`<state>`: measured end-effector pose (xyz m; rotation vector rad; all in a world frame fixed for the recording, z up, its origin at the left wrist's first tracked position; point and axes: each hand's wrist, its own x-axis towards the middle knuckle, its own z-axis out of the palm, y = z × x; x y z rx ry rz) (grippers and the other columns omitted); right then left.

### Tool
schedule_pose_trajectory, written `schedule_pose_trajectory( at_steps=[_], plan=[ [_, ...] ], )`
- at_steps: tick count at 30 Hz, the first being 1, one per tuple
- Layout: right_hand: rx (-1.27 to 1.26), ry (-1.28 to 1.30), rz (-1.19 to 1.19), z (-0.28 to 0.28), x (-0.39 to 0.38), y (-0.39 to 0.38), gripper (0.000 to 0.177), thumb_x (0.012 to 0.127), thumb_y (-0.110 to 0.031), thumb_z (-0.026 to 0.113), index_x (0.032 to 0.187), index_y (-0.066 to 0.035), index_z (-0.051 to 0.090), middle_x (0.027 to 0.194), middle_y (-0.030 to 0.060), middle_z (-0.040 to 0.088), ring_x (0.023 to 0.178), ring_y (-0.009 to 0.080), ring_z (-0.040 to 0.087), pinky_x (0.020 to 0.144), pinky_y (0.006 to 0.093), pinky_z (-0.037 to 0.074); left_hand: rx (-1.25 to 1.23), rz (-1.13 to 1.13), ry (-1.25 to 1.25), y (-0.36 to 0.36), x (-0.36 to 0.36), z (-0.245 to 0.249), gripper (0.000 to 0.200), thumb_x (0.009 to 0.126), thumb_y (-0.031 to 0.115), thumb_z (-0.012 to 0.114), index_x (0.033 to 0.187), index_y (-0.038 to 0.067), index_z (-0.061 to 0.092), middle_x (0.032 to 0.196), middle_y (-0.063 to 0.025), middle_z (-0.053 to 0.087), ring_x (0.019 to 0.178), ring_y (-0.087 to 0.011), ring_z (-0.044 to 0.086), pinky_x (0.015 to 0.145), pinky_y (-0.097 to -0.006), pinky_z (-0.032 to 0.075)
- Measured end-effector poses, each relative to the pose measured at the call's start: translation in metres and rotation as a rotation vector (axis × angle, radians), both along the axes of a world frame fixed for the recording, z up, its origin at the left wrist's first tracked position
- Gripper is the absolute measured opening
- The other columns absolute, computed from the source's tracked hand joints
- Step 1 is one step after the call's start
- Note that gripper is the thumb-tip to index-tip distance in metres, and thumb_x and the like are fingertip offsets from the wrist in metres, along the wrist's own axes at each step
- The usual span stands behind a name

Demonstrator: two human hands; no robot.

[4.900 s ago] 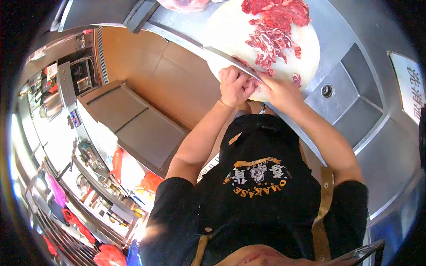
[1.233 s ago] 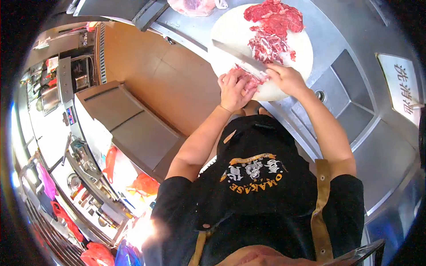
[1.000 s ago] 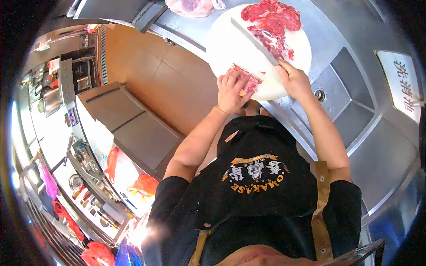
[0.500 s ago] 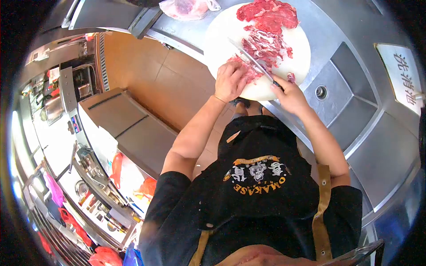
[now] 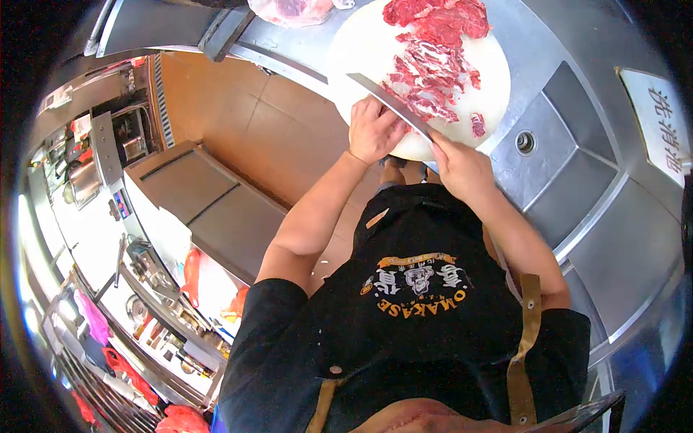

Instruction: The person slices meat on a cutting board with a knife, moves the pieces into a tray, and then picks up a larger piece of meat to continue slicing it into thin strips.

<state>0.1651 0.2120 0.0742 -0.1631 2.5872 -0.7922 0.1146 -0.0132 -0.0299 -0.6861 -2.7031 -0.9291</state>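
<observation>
In the head view, my right hand (image 5: 462,167) is closed round the handle of a knife (image 5: 382,97). Its long blade slants over the near part of a round white cutting board (image 5: 354,54). Against the near side of the blade, my left hand (image 5: 375,131) has its fingers bent; what lies under them is hidden. Strips of sliced raw red meat (image 5: 429,72) with white fat lie just beyond the blade. A larger piece of raw meat (image 5: 458,20) sits at the board's far end. One small scrap of meat (image 5: 478,125) rests apart on the right.
A bag of meat (image 5: 292,11) lies on the steel counter left of the board. To the right is a steel sink (image 5: 570,173) with a drain (image 5: 526,142) and a white sign (image 5: 655,123). A steel cabinet (image 5: 209,195) stands across the tiled floor (image 5: 238,108).
The knife and my right hand have shifted slightly left and down, and the blade now lies closer along my left fingers. More meat shows beyond the blade. My left hand has barely moved.
</observation>
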Motion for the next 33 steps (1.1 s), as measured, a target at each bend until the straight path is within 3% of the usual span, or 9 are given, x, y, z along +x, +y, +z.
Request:
schedule_pose_trajectory(
  at_steps=[9,12,14,16,19,22,24,28,33],
  plan=[
    [0.045,-0.019,0.011,-0.010,0.041,0.029,0.040,0.105,-0.033,0.057,0.143,-0.022,0.063,0.094,0.0194,0.074,0.083,0.0396,0.072,0.069,0.0527,0.057,-0.019,0.025,-0.042,0.001,0.004,-0.005,0.025,0.074,0.025,0.082,0.097,0.017,0.077,0.108,-0.0066,0.063,0.107,-0.0309,0.059,0.096,-0.0476,0.045],
    [0.052,-0.032,0.032,-0.027,-0.008,-0.004,0.040,0.106,-0.033,0.055,0.142,-0.018,0.063,0.098,0.0184,0.075,0.087,0.0391,0.073,0.074,0.0539,0.057,0.001,0.031,-0.045,0.002,0.006,-0.009,0.026,0.075,0.024,0.081,0.100,0.017,0.076,0.109,-0.0064,0.063,0.107,-0.0307,0.059,0.096,-0.0469,0.045],
    [-0.140,0.112,0.045,-0.050,-0.056,-0.027,0.040,0.106,-0.034,0.054,0.141,-0.016,0.064,0.104,0.0175,0.075,0.094,0.0385,0.073,0.081,0.0510,0.057,-0.013,0.025,-0.002,0.001,0.006,-0.008,0.026,0.076,0.022,0.080,0.102,0.016,0.076,0.110,-0.0061,0.064,0.107,-0.0305,0.059,0.096,-0.0464,0.045],
    [-0.199,0.005,0.027,-0.073,-0.107,-0.028,0.040,0.107,-0.037,0.054,0.138,-0.015,0.066,0.111,0.0177,0.075,0.102,0.0374,0.072,0.089,0.0462,0.056,0.009,0.019,-0.002,0.001,0.008,-0.004,0.027,0.077,0.021,0.080,0.103,0.015,0.075,0.112,-0.0059,0.064,0.106,-0.0306,0.060,0.096,-0.0462,0.045],
    [-0.134,0.017,-0.093,-0.033,-0.123,-0.015,0.042,0.106,-0.041,0.056,0.137,-0.013,0.067,0.118,0.0191,0.073,0.109,0.0365,0.071,0.094,0.0428,0.055,0.019,0.024,0.009,0.003,0.002,-0.002,0.029,0.077,0.021,0.080,0.105,0.014,0.074,0.114,-0.0059,0.065,0.107,-0.0306,0.060,0.096,-0.0462,0.045],
    [-0.131,0.162,-0.152,-0.022,-0.092,0.002,0.040,0.106,-0.043,0.052,0.135,-0.021,0.068,0.112,0.0161,0.075,0.102,0.0391,0.071,0.088,0.0501,0.056,0.065,0.029,0.009,0.001,0.008,-0.010,0.030,0.078,0.021,0.080,0.106,0.013,0.074,0.116,-0.0064,0.065,0.110,-0.0307,0.059,0.096,-0.0466,0.044],
    [-0.105,0.036,-0.085,-0.006,-0.054,0.006,0.042,0.107,-0.039,0.055,0.138,-0.014,0.066,0.121,0.0162,0.073,0.110,0.0370,0.070,0.092,0.0447,0.056,0.068,0.024,0.016,0.000,0.011,-0.013,0.030,0.078,0.021,0.080,0.106,0.013,0.074,0.117,-0.0071,0.064,0.112,-0.0312,0.059,0.097,-0.0470,0.044],
    [-0.030,0.097,0.019,0.009,0.027,0.022,0.039,0.106,-0.033,0.056,0.139,-0.016,0.065,0.111,0.0162,0.075,0.095,0.0359,0.074,0.078,0.0444,0.059,0.008,0.034,0.025,0.000,0.011,-0.010,0.029,0.078,0.024,0.079,0.105,0.013,0.074,0.119,-0.0089,0.064,0.115,-0.0331,0.057,0.099,-0.0482,0.043],
    [0.058,0.064,0.042,0.008,0.032,0.021,0.038,0.105,-0.031,0.057,0.141,-0.020,0.063,0.097,0.0159,0.075,0.083,0.0357,0.073,0.068,0.0452,0.058,0.001,0.026,0.008,0.003,0.010,-0.007,0.028,0.078,0.025,0.079,0.103,0.013,0.075,0.119,-0.0095,0.064,0.116,-0.0340,0.057,0.102,-0.0488,0.042]
  ],
)
